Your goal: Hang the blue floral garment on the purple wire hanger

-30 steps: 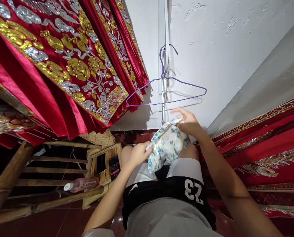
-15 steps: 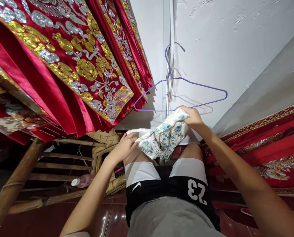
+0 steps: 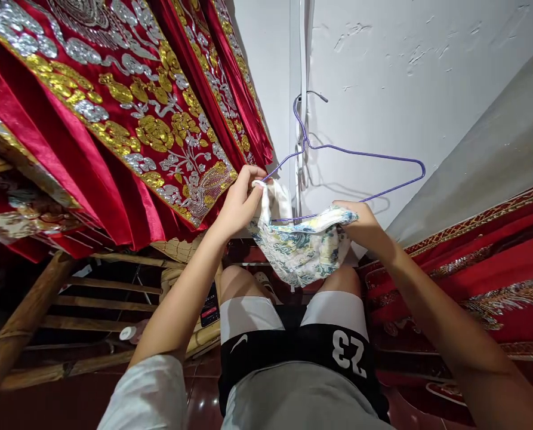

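A white garment [image 3: 302, 255] with a blue and yellow floral print is spread between my hands above my knees; its exact kind cannot be made out. My left hand [image 3: 243, 202] is closed on a white edge of it, lifted up at the left corner of the purple wire hanger [image 3: 373, 154]. The other end of the printed top edge is pinched in my right hand [image 3: 360, 226], just below the hanger's right side. The hanger hangs by its hook at a white vertical strip, and cloth covers part of its bottom bar and left corner.
Red embroidered fabric [image 3: 159, 131] with gold and silver sequins hangs at the left. More red fabric [image 3: 508, 257] lies along the right. A bamboo frame [image 3: 107, 322], a bottle [image 3: 129, 332] and a phone [image 3: 209, 310] are at lower left. Behind the hanger stands a white wall [image 3: 373, 60].
My left hand has risen to the hanger's left corner, bringing that side of the garment up over it. My right hand has shifted slightly right and down, still gripping the cloth.
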A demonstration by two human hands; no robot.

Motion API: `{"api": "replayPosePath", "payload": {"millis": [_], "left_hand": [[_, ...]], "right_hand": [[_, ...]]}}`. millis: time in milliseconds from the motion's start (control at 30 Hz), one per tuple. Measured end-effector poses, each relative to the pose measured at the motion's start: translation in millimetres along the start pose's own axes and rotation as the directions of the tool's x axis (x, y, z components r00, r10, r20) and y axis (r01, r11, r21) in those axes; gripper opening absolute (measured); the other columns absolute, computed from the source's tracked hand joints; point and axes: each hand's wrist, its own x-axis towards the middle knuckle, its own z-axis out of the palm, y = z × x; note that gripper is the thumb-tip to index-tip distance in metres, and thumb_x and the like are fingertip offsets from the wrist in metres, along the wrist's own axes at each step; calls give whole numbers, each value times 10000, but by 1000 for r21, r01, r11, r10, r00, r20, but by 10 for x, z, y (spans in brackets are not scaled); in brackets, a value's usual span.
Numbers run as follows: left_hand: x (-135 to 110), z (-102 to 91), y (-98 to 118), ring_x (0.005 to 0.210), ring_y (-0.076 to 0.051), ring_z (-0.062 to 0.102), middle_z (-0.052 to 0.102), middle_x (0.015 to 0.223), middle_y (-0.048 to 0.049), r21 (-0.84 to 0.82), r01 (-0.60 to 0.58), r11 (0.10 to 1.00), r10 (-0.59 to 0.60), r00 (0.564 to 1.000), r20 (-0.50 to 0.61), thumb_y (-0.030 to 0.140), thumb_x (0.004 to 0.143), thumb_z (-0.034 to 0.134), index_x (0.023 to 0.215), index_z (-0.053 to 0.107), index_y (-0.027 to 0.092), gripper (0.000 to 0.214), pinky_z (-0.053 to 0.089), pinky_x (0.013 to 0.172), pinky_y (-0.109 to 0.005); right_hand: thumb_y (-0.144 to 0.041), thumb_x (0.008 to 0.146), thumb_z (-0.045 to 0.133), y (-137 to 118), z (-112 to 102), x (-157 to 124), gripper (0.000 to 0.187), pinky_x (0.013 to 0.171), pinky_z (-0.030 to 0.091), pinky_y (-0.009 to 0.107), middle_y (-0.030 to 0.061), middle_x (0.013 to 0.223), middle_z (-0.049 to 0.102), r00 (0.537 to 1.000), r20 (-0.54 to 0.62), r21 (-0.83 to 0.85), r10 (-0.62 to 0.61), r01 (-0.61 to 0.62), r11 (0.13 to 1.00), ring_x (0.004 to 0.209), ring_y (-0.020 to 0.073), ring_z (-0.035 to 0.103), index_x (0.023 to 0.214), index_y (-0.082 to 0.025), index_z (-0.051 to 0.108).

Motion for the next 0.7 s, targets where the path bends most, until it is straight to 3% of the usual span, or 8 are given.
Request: {"api": "replayPosePath", "payload": {"millis": [67, 133, 200, 267, 400, 500, 567, 700], "left_hand": [[84, 51, -59, 978, -225, 665, 715, 1095, -83, 39, -2, 999, 1, 1000, 12, 208, 959, 498, 1221, 629, 203, 293, 503, 929, -357], [127, 47, -115, 978, -238, 657, 724, 1066, -81, 88, -4, 996, 2, 1000, 14, 201, 951, 487, 1181, 668, 196, 293, 493, 934, -369], [142, 6, -145, 1002, -256, 648, 728, 1040, -83, 116, -3, 993, 2, 1000, 13, 199, 947, 485, 1130, 694, 194, 278, 478, 963, -389], [151, -44, -144, 1015, -269, 638, 724, 1029, -83, 142, -11, 990, 8, 1000, 24, 200, 943, 501, 1104, 702, 200, 258, 466, 983, -405], [205, -116, -102, 1016, -275, 608, 683, 1043, -87, 202, -44, 978, 31, 997, 67, 204, 950, 522, 1038, 698, 214, 198, 460, 979, -423], [255, -179, -105, 1006, -270, 577, 624, 966, -79, 175, -15, 984, 21, 999, -33, 186, 915, 604, 940, 688, 206, 90, 449, 999, -420], [264, -228, -150, 969, -252, 565, 603, 935, -67, 105, 31, 994, -17, 991, -129, 169, 871, 685, 920, 679, 199, 57, 444, 987, -394], [201, -250, -347, 714, -178, 507, 580, 763, -10, -71, 173, 982, -183, 970, -159, 182, 862, 733, 1014, 673, 183, 163, 424, 784, -307]], "right_hand": [[-181, 661, 543, 7, 20, -43, 177, 588, 380, 262, 23, 739, 609, 1000, -4, 6, -9, 9, 1000, 697, 170, 535, 798, -185, 655], [-172, 648, 610, 68, -26, -64, 583, 616, 434, 278, 49, 859, 691, 992, -125, 1, -25, 25, 1000, 753, 206, 602, 1229, -192, 660], [-164, 643, 681, 175, -140, -52, 976, 615, 460, 294, 47, 841, 704, 931, -362, -15, -50, 47, 999, 722, 213, 619, 1567, -184, 368], [-155, 652, 726, 286, -305, -5, 1145, 609, 467, 309, 20, 754, 682, 843, -534, -68, -62, 30, 997, 660, 201, 601, 1652, -154, 167], [-108, 666, 730, 309, -673, 123, 850, 524, 391, 302, 3, 615, 623, 846, -533, -180, 18, -134, 974, 533, 148, 500, 1493, -94, 533], [-52, 668, 739, 127, -882, 168, 336, 510, 328, 299, 26, 573, 608, 848, -525, -161, 76, -186, 969, 496, 92, 444, 1001, -58, 779], [-96, 698, 797, 5, -971, 182, 84, 516, 318, 307, 28, 531, 577, 847, -525, -82, 87, -152, 985, 485, 66, 440, 685, -77, 717], [-422, 1005, 574, -51, -975, 255, 462, 612, 447, 354, 99, 699, 688, 916, -399, 9, 39, -39, 999, 605, 114, 630, 703, -92, 692]]}}
